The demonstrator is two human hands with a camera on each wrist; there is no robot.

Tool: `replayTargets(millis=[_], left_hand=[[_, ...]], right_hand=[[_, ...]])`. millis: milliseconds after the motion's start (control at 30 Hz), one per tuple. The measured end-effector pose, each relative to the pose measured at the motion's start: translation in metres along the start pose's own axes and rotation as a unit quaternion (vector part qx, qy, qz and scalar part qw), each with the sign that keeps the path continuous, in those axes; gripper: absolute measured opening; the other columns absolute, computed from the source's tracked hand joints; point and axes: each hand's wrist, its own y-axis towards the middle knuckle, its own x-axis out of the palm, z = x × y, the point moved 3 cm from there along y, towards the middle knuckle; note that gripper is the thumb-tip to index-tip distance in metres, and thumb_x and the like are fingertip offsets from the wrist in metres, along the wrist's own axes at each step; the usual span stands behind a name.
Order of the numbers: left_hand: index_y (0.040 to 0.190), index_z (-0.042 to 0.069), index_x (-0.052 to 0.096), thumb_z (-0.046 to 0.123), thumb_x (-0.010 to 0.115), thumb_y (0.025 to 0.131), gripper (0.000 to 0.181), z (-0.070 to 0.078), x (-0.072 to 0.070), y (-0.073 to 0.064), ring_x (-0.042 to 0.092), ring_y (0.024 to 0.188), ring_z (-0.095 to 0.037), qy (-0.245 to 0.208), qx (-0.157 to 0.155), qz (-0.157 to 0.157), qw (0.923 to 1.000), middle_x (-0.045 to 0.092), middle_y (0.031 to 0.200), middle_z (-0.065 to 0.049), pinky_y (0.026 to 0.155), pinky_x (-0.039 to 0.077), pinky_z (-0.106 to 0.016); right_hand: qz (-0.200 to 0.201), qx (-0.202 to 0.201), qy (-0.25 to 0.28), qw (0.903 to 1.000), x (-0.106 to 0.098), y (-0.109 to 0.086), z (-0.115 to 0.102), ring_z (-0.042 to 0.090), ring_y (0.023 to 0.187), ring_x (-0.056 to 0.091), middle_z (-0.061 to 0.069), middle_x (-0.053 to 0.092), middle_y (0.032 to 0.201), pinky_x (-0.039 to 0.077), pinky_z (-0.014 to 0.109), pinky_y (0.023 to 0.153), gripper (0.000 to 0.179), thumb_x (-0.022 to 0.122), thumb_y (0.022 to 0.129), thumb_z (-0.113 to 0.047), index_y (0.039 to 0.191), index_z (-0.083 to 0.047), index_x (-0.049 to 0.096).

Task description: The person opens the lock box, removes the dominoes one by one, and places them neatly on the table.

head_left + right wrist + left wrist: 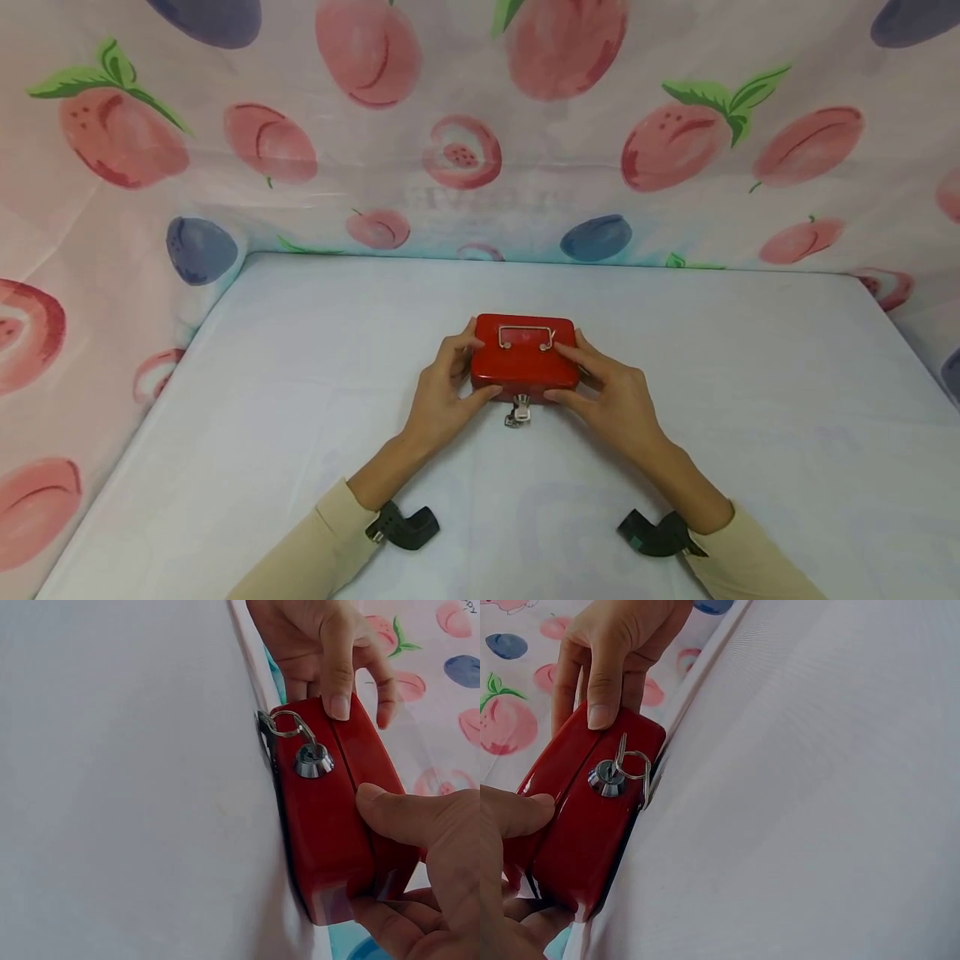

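The red cash box (523, 368) sits on the white bench (750, 383), nearer its far edge, about midway between the left and right edges. The left hand (441, 398) and right hand (621, 404) grasp its two ends, thumbs on the front at the lid seam. Keys (513, 421) hang from the front lock (606, 784).

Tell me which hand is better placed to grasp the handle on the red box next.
Probably the right hand: one fingertip lies on the lid close beside the handle. The left hand looks slightly worse placed, its nearest fingertip being farther off, at the left edge of the red box.
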Motion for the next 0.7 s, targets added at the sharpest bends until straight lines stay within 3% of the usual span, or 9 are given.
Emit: replayTargets(millis=[167,500,700], left_hand=[[0.115,-0.003,0.040,-0.008,0.067,0.073,0.051,-0.009,0.000,-0.002,0.039,0.119,-0.033,-0.014,-0.004,0.000,0.9999,0.030,0.139,-0.018,0.089,0.039,-0.038],[0.113,-0.006,0.041,-0.008,0.070,0.070,0.052,0.000,-0.005,-0.002,0.046,0.113,-0.037,-0.009,-0.008,0.000,0.9999,0.033,0.137,-0.021,0.088,0.041,-0.040],[0.117,-0.001,0.041,-0.002,0.074,0.069,0.058,-0.017,-0.003,-0.002,0.046,0.114,-0.028,0.015,0.009,-0.001,0.9999,0.035,0.136,-0.014,0.087,0.043,-0.041]], right_hand=[[-0.005,-0.002,-0.026,0.9996,-0.002,0.000,-0.003,0.024,0.114,0.047,0.015,0.045,0.128,0.047,0.030,0.078,0.061,0.079,0.065,-0.024,0.120,-0.011,0.058],[-0.040,-0.006,-0.069,0.9968,-0.004,-0.001,-0.005,0.024,0.107,0.053,0.013,0.045,0.129,0.048,0.030,0.075,0.067,0.078,0.066,-0.029,0.126,-0.014,0.052],[-0.097,0.001,-0.085,0.9916,-0.013,0.002,-0.004,0.026,0.096,0.060,0.012,0.042,0.132,0.049,0.034,0.075,0.072,0.076,0.069,-0.033,0.131,-0.015,0.046]])
